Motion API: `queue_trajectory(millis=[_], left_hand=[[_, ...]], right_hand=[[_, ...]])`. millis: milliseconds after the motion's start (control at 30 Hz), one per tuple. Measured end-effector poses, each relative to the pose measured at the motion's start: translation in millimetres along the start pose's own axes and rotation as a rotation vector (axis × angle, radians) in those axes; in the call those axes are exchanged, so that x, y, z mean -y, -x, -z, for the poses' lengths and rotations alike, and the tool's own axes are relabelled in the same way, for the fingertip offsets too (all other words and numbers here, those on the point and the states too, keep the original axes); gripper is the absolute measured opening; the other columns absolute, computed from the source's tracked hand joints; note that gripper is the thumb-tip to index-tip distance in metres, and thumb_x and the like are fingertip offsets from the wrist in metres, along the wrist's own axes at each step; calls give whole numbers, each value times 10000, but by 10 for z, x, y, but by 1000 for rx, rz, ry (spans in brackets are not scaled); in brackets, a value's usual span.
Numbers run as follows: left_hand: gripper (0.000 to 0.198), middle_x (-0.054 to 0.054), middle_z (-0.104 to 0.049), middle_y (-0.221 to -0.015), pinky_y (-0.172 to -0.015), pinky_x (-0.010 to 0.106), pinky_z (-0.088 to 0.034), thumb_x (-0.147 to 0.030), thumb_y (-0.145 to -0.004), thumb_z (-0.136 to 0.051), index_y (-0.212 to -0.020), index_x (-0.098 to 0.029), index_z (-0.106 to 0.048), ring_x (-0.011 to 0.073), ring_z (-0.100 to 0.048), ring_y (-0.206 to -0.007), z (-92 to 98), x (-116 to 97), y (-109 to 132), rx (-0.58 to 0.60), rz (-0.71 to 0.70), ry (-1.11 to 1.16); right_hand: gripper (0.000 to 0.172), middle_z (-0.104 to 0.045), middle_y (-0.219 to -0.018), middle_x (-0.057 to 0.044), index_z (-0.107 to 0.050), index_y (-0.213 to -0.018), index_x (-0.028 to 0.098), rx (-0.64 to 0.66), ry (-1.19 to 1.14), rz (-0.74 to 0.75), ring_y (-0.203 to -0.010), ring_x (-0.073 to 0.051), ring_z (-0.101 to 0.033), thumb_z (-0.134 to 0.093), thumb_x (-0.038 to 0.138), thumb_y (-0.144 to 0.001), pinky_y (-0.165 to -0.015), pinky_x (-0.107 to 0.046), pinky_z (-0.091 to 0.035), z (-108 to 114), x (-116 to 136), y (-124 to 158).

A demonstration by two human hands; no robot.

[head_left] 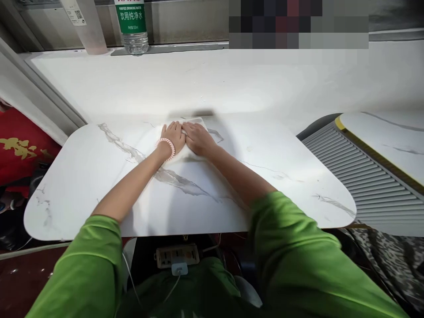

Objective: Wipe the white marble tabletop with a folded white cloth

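Both arms reach forward in green sleeves over a white marble-patterned table [99,176]. My left hand [172,134] lies flat, fingers stretched out, on a white folded cloth [195,121] near the table's far edge. A pink coiled band circles that wrist. My right hand [198,137] lies flat beside it on the same cloth, the two hands touching. The hands hide most of the cloth.
A water bottle [133,26] with a green label stands on the far ledge, next to a clear container [84,24]. A second marble table [391,137] and a grey ribbed panel [361,176] are at the right. A power strip [177,256] lies below the near edge. Red fabric [20,145] at the left.
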State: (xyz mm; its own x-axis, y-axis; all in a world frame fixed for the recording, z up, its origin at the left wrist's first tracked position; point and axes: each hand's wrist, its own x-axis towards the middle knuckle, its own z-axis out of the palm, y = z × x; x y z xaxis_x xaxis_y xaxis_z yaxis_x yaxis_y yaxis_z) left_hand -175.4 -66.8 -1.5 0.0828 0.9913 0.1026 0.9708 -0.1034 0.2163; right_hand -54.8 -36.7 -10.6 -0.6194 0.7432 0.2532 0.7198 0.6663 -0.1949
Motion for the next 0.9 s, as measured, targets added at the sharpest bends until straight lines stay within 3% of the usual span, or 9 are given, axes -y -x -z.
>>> queue_trajectory(millis=[67, 167, 367, 533, 667, 800, 900], left_hand=[[521, 161, -368, -1549, -1218, 454, -161, -158, -942, -291, -1436, -31, -400, 247, -292, -1457, 8, 17, -163, 1, 30, 4], [524, 151, -361, -1555, -1219, 452, -154, -163, -947, -285, -1444, -39, -394, 241, -285, -1460, 10, 13, -207, -6, 28, 2], [543, 151, -337, -1567, -1222, 467, -142, -185, -943, -298, -1453, -23, -390, 255, -271, -1465, -33, -234, 160, 19, -41, -14], [595, 168, -283, -1584, -1227, 511, -118, -252, -946, -316, -1491, -14, -327, 287, -221, -1483, -110, -828, 747, 91, -111, 11], [626, 176, -253, -1593, -1227, 524, -118, -313, -961, -305, -1504, -2, -297, 304, -187, -1490, -125, -1378, 1113, 181, -256, -4], [616, 209, -295, -1571, -1217, 518, -163, -318, -981, -283, -1480, 42, -317, 320, -228, -1476, -203, -1851, 1105, 211, -423, 12], [588, 201, -350, -1549, -1215, 498, -175, -301, -974, -333, -1455, 36, -364, 304, -279, -1454, -334, -2110, 847, 148, -458, 0]], right_hand=[[496, -553, -1394, -200, -523, -1308, 21, -6, -14, -13, -1300, -273, -484, -302, 116, -874, -1110, -418, -308, -29, -95, -149], [514, -513, -1440, -192, -491, -1350, 22, -11, -20, -19, -1344, -273, -445, -296, 128, -887, -1123, -434, -290, -47, -143, -168], [567, -420, -1515, -185, -424, -1428, -9, 36, 19, -26, -1417, -274, -365, -279, 190, -918, -1174, -465, -240, 68, -116, 358], [578, -421, -1520, -153, -407, -1463, 48, 21, 59, 58, -1432, -241, -354, -264, 239, -937, -1173, -463, -287, 296, -169, 1274], [589, -468, -1492, -139, -344, -1509, 119, -84, 69, 52, -1412, -254, -389, -300, 251, -937, -1149, -507, -339, 452, -275, 2073], [588, -503, -1463, -140, -348, -1504, 148, -142, 91, -44, -1353, -301, -466, -349, 221, -920, -1117, -549, -387, 577, -557, 2574], [562, -542, -1425, -130, -424, -1462, 174, -131, 103, -123, -1327, -313, -494, -357, 201, -905, -1115, -553, -399, 645, -921, 2629]])
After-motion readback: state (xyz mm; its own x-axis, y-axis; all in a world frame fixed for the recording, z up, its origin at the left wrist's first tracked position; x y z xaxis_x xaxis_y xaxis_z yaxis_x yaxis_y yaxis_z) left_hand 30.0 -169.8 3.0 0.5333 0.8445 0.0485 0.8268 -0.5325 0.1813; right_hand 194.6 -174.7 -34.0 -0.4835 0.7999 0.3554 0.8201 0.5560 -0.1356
